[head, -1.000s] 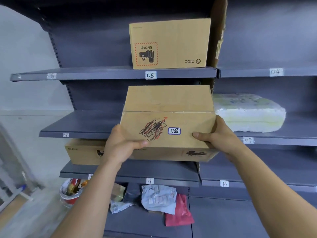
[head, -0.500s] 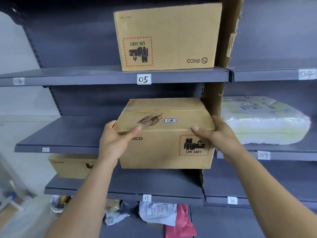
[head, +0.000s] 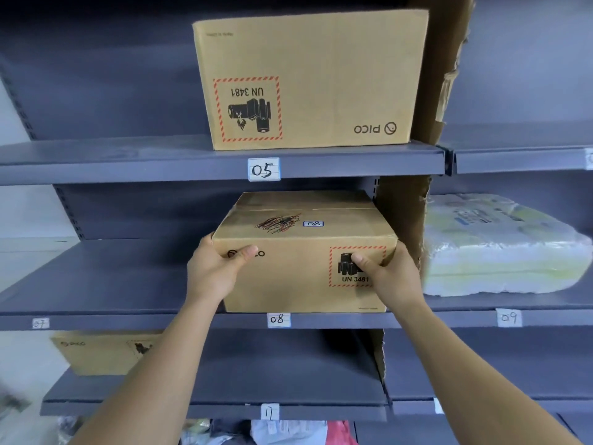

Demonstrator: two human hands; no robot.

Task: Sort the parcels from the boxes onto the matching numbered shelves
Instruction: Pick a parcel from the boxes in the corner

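Left hand (head: 213, 273) and right hand (head: 391, 279) each have a grip on a front corner of the 08 parcel (head: 298, 281), which sits on shelf 08 (head: 321, 320). Slide it straight back, clear of the cardboard divider (head: 401, 207).

Thumb of left hand (head: 211, 271) masks part of 08 box (head: 288, 284) logo; far-right shelf label (head: 589, 159) cropped; lower carton (head: 102, 351) blurred.

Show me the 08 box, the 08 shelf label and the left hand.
08 box (head: 298, 284): head view, its front face.
08 shelf label (head: 278, 319): head view, label centre.
left hand (head: 215, 271): head view, back of hand.
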